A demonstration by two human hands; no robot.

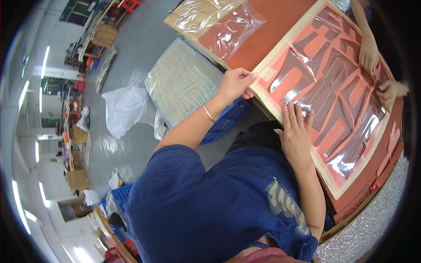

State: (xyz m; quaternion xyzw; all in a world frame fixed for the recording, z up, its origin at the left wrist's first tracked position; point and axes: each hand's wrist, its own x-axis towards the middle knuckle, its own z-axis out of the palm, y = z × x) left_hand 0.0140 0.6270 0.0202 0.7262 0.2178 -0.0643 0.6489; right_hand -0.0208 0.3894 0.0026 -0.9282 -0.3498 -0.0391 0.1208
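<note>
A large pink panel with a cream border (280, 47) lies on the red-brown table, with several dark, glossy cut-out pieces (326, 94) spread over it. My left hand (237, 83) pinches the panel's border at its near left corner, thumb on top. Further right along the near edge, my right hand (296, 133) rests with fingers stretched out flat on the border and a glossy piece. Across the panel, a co-worker's hand (369, 55) touches the pieces on the far side. Their other hand (389, 93) is by the far right edge.
Left of the table, a plastic-covered stack of pale cut pieces (184, 81) sits on a blue crate (228, 118). A white plastic bag (126, 107) is on the grey floor. Transparent film (232, 33) lies on the red-brown table (272, 17). Silvery wrap (364, 236) is at lower right.
</note>
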